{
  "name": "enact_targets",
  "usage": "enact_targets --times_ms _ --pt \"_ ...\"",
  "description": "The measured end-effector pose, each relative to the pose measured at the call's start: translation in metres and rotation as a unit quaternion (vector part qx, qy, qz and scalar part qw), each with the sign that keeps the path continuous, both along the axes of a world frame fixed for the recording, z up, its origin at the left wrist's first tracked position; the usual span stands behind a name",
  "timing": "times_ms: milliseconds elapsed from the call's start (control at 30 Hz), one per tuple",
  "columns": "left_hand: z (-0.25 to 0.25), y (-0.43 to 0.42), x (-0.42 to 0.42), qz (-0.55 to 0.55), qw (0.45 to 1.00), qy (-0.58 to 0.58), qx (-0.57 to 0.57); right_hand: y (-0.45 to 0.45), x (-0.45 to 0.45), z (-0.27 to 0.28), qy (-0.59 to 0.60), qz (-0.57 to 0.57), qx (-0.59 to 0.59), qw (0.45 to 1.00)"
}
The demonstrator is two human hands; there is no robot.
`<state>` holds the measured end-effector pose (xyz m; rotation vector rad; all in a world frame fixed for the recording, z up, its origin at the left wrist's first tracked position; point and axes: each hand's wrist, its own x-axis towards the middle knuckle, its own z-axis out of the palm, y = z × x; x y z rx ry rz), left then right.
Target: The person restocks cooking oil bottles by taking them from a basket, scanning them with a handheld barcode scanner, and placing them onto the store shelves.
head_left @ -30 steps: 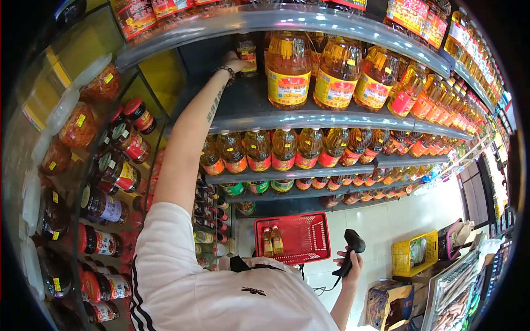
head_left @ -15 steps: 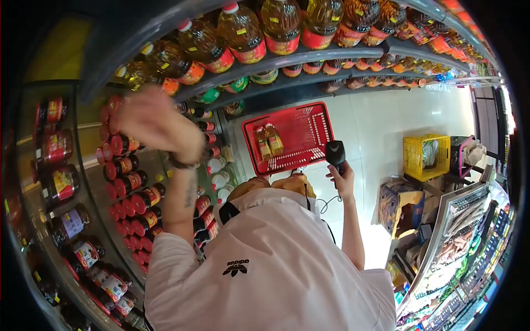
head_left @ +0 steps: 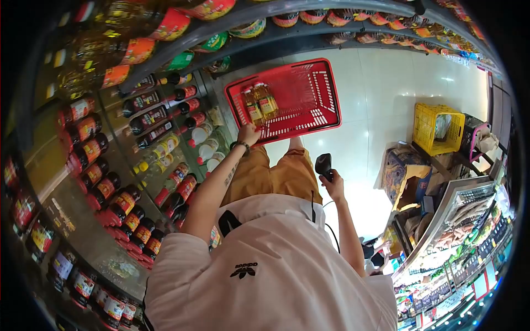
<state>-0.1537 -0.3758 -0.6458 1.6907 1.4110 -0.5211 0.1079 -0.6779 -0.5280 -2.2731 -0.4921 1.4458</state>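
Note:
My left hand (head_left: 249,134) is closed at the near left corner of a red plastic shopping basket (head_left: 298,130), its fingers seemingly curled on the rim. Inside the basket, at its left end, lie bottles of yellow liquid (head_left: 266,103) with pale labels. My right hand (head_left: 333,186) is wrapped around the handle of a black handheld scanner (head_left: 323,162), held to the right of my legs with its head pointing away from me. A dark cord hangs below that hand.
Shelves to the left hold jars with red lids (head_left: 126,203) and dark sauce bottles (head_left: 149,118). Large oil bottles (head_left: 138,51) stand on the shelf at upper left. To the right are a yellow crate (head_left: 439,129), a cardboard box (head_left: 407,175) and a produce display (head_left: 466,220).
My left hand has come down from the shelf jars to the basket's corner. The view has shifted, so the basket sits higher and looks larger. The scanner stays in my right hand.

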Motion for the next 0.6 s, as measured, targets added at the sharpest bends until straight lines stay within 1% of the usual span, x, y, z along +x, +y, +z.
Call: enact_targets --times_ms 33,67,133,167,200,233,300,367,433,467,500,567,600 --pt "-0.015 0.002 0.005 -0.035 0.997 0.067 -0.015 -0.006 0.000 -0.002 0.009 -0.019 -0.012 1.000" --pt "-0.027 -0.002 0.009 -0.035 0.997 0.069 -0.022 -0.013 0.001 -0.004 0.017 -0.029 -0.023 0.999" --pt "-0.050 -0.008 0.017 0.068 0.992 0.035 0.099 -0.032 0.000 -0.008 0.024 -0.037 -0.031 0.999" --pt "-0.064 -0.006 0.020 0.119 0.979 0.017 0.161 -0.038 0.000 -0.014 0.028 -0.046 -0.032 0.998" --pt "-0.127 -0.014 0.004 0.089 0.977 0.044 0.188 -0.040 0.000 -0.011 0.042 -0.068 -0.046 0.996" --pt "-0.126 -0.012 0.011 0.089 0.978 0.046 0.182 -0.045 0.001 -0.011 0.043 -0.068 -0.052 0.995" --pt "-0.108 0.006 0.033 0.059 0.986 0.108 0.113 -0.055 0.003 -0.014 0.044 -0.085 -0.075 0.993" --pt "-0.147 0.008 0.028 0.072 0.985 0.118 0.104 -0.055 0.003 -0.009 0.047 -0.093 -0.099 0.990" --pt "-0.190 0.006 0.019 0.088 0.980 0.114 0.138 -0.058 0.003 -0.013 0.061 -0.112 -0.111 0.986" --pt "-0.157 0.011 0.037 0.122 0.971 0.126 0.164 -0.058 0.004 -0.012 0.069 -0.115 -0.106 0.985" --pt "-0.168 0.007 0.033 0.124 0.970 0.128 0.162 -0.060 0.004 -0.011 0.070 -0.112 -0.108 0.985" --pt "-0.184 0.007 0.030 0.103 0.955 0.148 0.236 -0.059 0.005 -0.013 0.067 -0.106 -0.115 0.985" --pt "-0.187 0.008 0.030 0.104 0.955 0.147 0.237 -0.058 0.006 -0.015 0.067 -0.105 -0.114 0.986"
